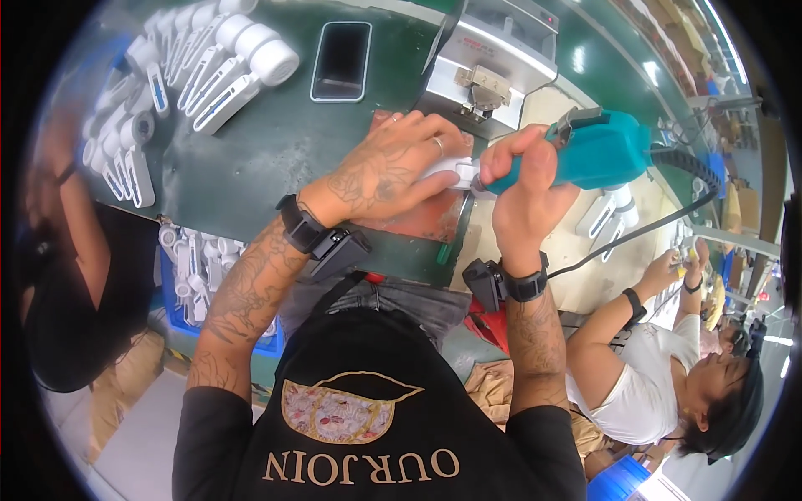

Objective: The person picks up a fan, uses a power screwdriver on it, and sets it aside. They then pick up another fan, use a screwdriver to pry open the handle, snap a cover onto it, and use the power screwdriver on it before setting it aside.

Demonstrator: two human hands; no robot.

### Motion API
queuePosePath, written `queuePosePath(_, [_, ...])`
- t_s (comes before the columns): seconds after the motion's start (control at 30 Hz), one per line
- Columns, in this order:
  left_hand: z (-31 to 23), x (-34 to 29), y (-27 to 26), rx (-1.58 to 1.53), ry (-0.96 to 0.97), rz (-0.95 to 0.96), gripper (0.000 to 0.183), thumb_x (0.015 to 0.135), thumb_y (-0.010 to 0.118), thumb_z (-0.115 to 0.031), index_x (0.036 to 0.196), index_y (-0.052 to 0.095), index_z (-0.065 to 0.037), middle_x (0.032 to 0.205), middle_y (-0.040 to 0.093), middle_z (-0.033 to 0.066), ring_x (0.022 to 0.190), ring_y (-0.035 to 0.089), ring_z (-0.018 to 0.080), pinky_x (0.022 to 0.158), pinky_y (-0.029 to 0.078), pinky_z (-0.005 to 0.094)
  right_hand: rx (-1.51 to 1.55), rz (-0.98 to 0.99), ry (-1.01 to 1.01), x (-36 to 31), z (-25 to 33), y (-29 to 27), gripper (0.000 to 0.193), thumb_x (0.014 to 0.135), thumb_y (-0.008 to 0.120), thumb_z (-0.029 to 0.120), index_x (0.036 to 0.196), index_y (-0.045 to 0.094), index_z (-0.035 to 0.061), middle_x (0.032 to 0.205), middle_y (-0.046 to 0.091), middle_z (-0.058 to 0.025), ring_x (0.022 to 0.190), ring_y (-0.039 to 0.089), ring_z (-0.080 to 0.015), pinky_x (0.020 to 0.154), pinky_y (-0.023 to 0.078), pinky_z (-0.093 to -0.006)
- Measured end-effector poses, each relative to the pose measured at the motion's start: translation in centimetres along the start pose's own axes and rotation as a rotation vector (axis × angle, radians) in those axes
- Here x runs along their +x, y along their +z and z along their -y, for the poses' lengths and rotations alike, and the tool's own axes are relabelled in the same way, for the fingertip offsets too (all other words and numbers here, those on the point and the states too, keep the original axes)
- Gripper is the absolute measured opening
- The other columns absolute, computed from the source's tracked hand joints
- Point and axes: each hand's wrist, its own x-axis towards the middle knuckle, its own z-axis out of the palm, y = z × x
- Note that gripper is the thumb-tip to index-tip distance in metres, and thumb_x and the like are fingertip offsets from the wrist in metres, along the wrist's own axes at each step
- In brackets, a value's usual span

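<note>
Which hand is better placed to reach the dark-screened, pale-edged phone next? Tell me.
Left, probably: the left hand, though holding a white plastic piece, is nearer the phone; the right hand grips a teal corded power tool.

The left hand [386, 174] lies back upward just left of the teal electric screwdriver [603, 150], fingers bent, thumb stretched toward its tip. The right hand [533, 188] grips its front end. Both tattooed forearms [251, 288] reach forward from its near side.

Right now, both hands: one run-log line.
left hand: holds white piece over reddish mat | right hand: grips teal corded tool, tip at piece | nearby: phone, silver machine
</note>
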Motion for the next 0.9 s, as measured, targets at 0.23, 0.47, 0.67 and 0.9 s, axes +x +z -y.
queuePosePath(0.23, [-0.1,-0.3,-1.3,0.092,0.069,-0.058,0.036,0.090,0.064,-0.022,0.123,0.064,-0.007,0.128,0.059,0.0065,0.110,0.057,0.0310,0.096,0.043,0.0459,0.005,-0.027,-0.024,-0.2,-1.0,1.0,0.036,0.104,0.058,0.032,0.093,0.056,-0.0026,0.067,0.052,-0.0078,0.061,0.054,-0.0186,0.057,0.046,-0.0322])
queuePosePath(0.47, [-4.0,-5.2,-1.1,0.111,0.043,-0.172,0.035,0.079,0.078,-0.030,0.105,0.067,-0.010,0.109,0.066,0.0088,0.110,0.064,0.0296,0.092,0.051,0.0395,0.310,-0.161,0.005,-5.1,4.2,-1.1,0.050,0.100,0.053,0.057,0.101,0.058,0.0074,0.065,0.044,-0.0010,0.058,0.042,-0.0120,0.053,0.035,-0.0264])
queuePosePath(0.67, [5.8,-16.2,-9.9,0.019,-0.488,-0.971,0.036,0.098,0.063,-0.017,0.131,0.058,-0.002,0.120,0.067,0.0148,0.109,0.064,0.0238,0.096,0.051,0.0364,0.162,-0.109,-0.014,-8.9,5.6,-1.3,0.061,0.093,0.060,0.065,0.100,0.050,0.0050,0.062,0.043,-0.0022,0.048,0.043,-0.0133,0.044,0.034,-0.0257])
queuePosePath(0.9, [17.6,-20.0,-28.8,-0.011,-0.749,-1.309,0.066,0.093,0.072,-0.036,0.136,0.053,0.010,0.121,0.065,0.0155,0.105,0.062,0.0215,0.090,0.048,0.0312,0.139,-0.101,0.001,-10.0,5.4,-2.3,0.061,0.092,0.063,0.063,0.101,0.051,0.0046,0.063,0.044,-0.0030,0.051,0.045,-0.0142,0.046,0.036,-0.0268])
